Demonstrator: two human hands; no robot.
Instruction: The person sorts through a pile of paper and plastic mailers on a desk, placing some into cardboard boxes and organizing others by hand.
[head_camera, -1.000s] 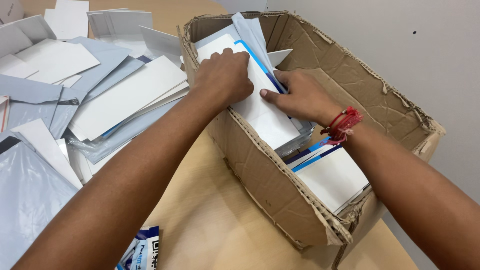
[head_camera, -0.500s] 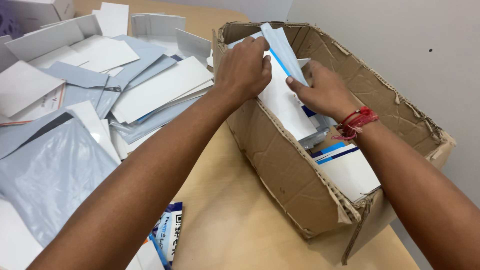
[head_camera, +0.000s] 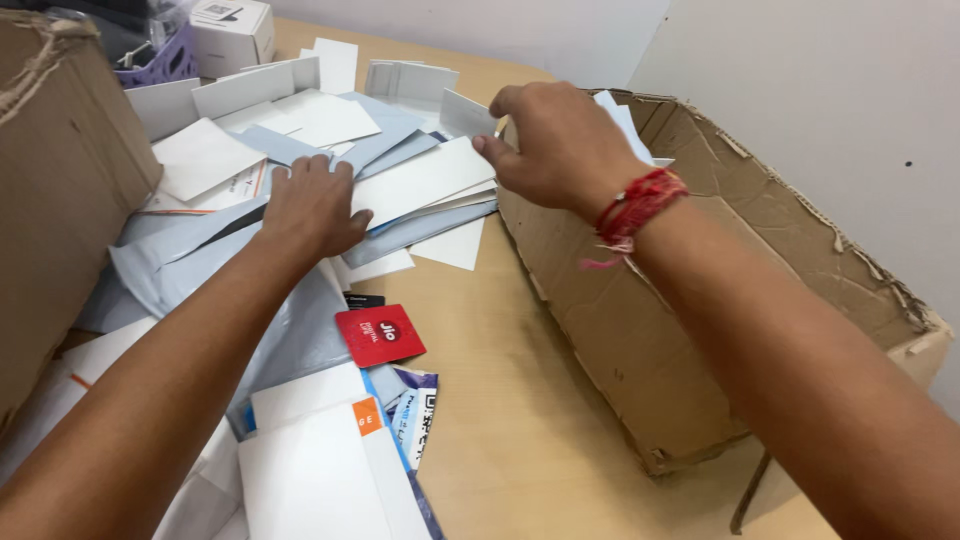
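My left hand (head_camera: 310, 205) lies flat, fingers spread, on a heap of white and grey envelopes (head_camera: 250, 150) spread over the wooden table (head_camera: 500, 400). My right hand (head_camera: 560, 145), with a red thread band at the wrist, hovers over the near left rim of a worn cardboard box (head_camera: 700, 300). Its thumb and curled fingers are apart around the corner of a small white card (head_camera: 465, 113), beside a large white envelope (head_camera: 420, 180). It grips nothing that I can see. A few white envelopes (head_camera: 620, 115) stick up inside the box behind the hand.
A second cardboard box (head_camera: 50, 200) stands at the left edge. A red square card (head_camera: 380, 335) and printed packets (head_camera: 415, 415) lie near the front. A small white box (head_camera: 230, 30) and a purple basket (head_camera: 165, 60) sit at the back. A pale wall runs close behind the right box.
Both hands left the box, where they were pressing on upright envelopes. The left hand now rests on the pile on the table and the right hand has swung left over the rim. The view shifted left.
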